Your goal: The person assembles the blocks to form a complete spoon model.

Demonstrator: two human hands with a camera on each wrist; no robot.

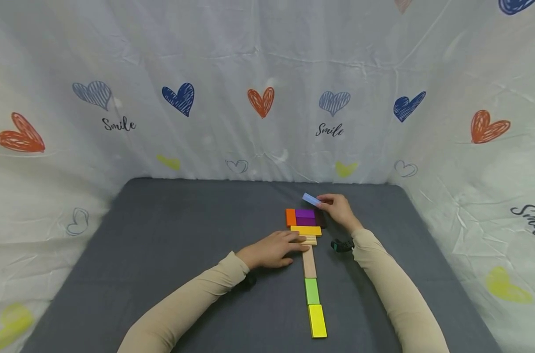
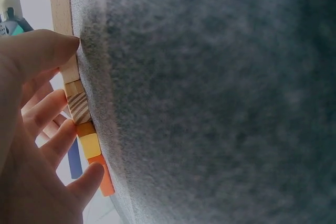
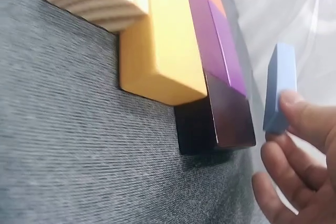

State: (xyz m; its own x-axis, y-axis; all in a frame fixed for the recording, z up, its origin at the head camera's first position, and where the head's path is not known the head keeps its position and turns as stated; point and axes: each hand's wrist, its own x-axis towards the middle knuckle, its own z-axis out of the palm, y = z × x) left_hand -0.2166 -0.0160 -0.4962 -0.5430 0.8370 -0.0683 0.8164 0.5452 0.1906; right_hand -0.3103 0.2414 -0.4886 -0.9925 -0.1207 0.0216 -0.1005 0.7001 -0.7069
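My right hand [image 1: 340, 212] pinches one end of a light blue block [image 1: 310, 199] between thumb and fingers, raised behind the far end of a block row. There, two purple blocks [image 1: 304, 214] lie between an orange block [image 1: 290, 217] and a dark brown block [image 3: 233, 114]. An amber block [image 1: 305, 230] lies crosswise in front of them, followed by a striped wooden block [image 1: 310, 240]. My left hand [image 1: 272, 249] lies at the row's left side, its extended fingers reaching the striped block and the plain wooden block [image 1: 309, 265] and partly covering them.
Nearer the front, a green block [image 1: 312, 291] and a yellow block [image 1: 317, 321] continue the row end to end. Everything lies on a dark grey cloth-covered table [image 1: 161, 235]. A white curtain [image 1: 214, 132] printed with hearts hangs behind and along both sides.
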